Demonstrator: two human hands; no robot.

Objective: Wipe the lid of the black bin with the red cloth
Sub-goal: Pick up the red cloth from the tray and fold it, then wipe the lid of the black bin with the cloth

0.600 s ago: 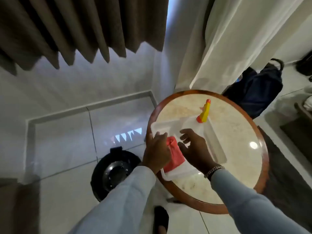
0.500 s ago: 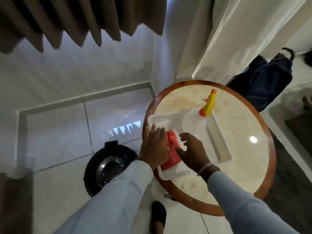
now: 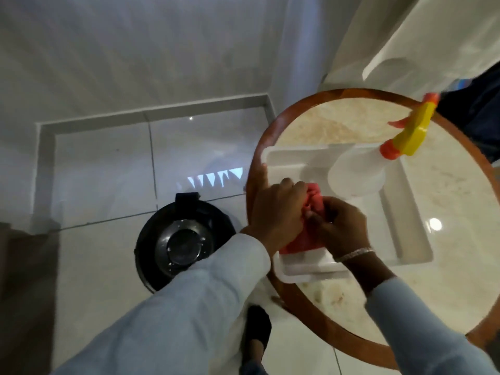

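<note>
Both hands have closed since the earlier frames: left hand (image 3: 278,212) and right hand (image 3: 339,226) now bunch the red cloth (image 3: 311,220) between them, over the white tray (image 3: 405,231); the black bin (image 3: 184,236) stands on the floor beside the table, lid unwiped

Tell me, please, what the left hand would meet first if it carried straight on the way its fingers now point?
Probably the spray bottle. The left hand, gripping the red cloth, points across the white tray toward it, though depth is unclear.
</note>
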